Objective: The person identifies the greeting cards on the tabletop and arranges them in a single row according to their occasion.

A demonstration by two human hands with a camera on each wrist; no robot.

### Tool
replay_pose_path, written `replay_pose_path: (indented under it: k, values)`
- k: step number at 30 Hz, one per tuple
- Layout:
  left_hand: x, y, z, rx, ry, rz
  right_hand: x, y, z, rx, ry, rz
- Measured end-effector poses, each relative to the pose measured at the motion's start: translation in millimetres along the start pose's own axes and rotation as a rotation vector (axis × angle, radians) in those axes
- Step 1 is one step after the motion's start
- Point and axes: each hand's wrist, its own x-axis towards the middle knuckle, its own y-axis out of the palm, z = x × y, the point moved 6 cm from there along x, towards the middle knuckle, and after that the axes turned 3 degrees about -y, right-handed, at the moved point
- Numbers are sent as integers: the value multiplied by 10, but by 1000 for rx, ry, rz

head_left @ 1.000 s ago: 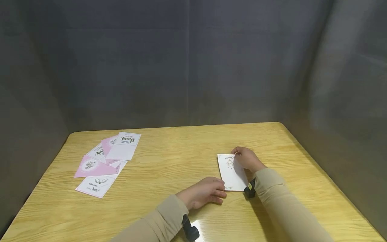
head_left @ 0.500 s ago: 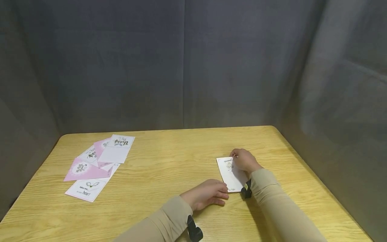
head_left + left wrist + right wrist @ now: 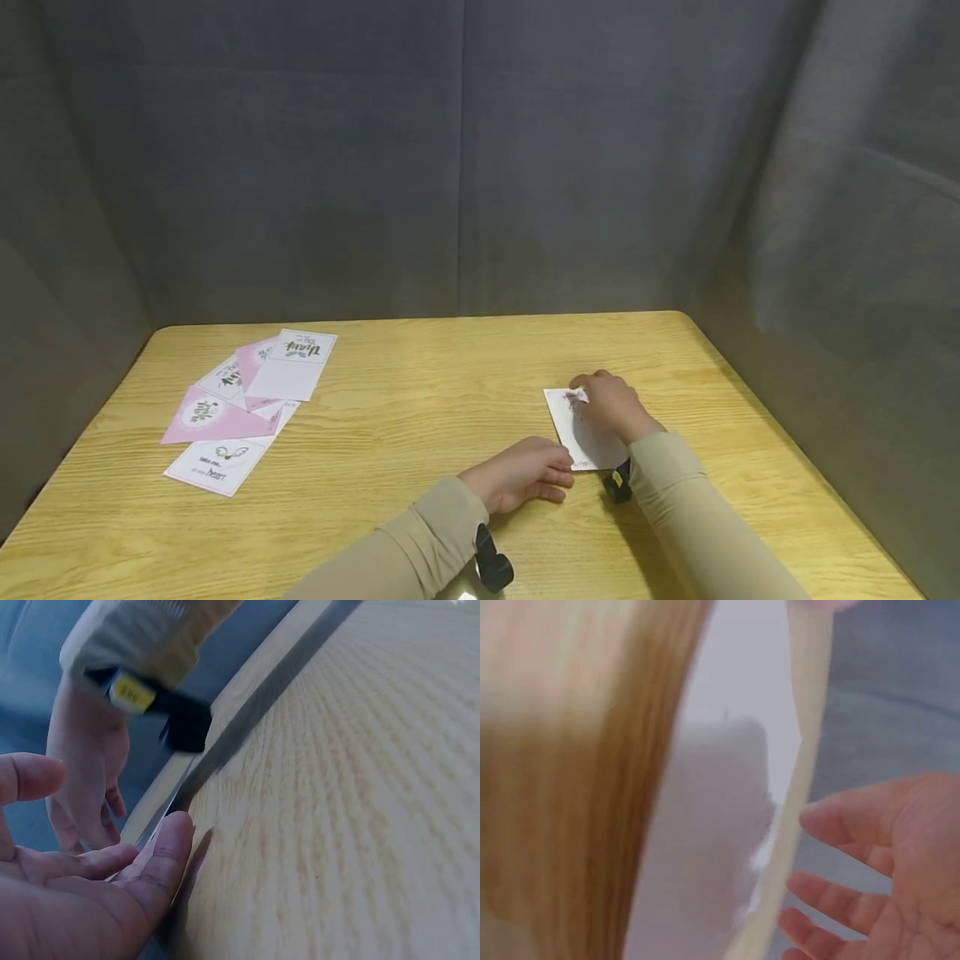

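A white card (image 3: 588,437) with small print lies on the right half of the table, partly covered by my right hand (image 3: 611,406). In the right wrist view that hand (image 3: 885,862) has its thumb and fingers spread apart beside the card (image 3: 735,682), with nothing between them. My left hand (image 3: 525,473) is at the card's near left corner. Seen from the left wrist, the thumb and a finger of this hand (image 3: 97,900) pinch the card's corner, and the card (image 3: 176,787) shows almost edge-on.
Several pink and white greeting cards (image 3: 221,421) lie overlapping at the left of the wooden table (image 3: 390,400). Dark grey cloth (image 3: 360,183) hangs behind and along both sides. Each sleeved wrist carries a black camera, the left one (image 3: 493,567) low above the tabletop.
My right hand has shifted from the card's far edge onto its face, and its fingers hide more of the print. The left hand stays at the near corner. The head view shifts slightly.
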Motion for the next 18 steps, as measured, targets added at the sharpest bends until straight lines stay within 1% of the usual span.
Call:
replay_pose_path:
  k: [5,7,10,12,14,18]
  values:
    - [-9,-15,-33,22,-6,0,-249,-34,165,-29,-140,34]
    - [-8,-22,-47,21,-4,-7,-338,-28,208,-23,-181,41]
    - [-11,-35,-49,5,0,-31,-438,1,244,1,-216,58]
    - [-18,-41,-45,-1,2,-42,-485,30,253,25,-211,77]
    - [-34,-51,-38,2,-1,-39,-512,58,244,39,-192,100]
    - [-96,-103,-59,54,0,-14,-553,76,199,38,-152,96]
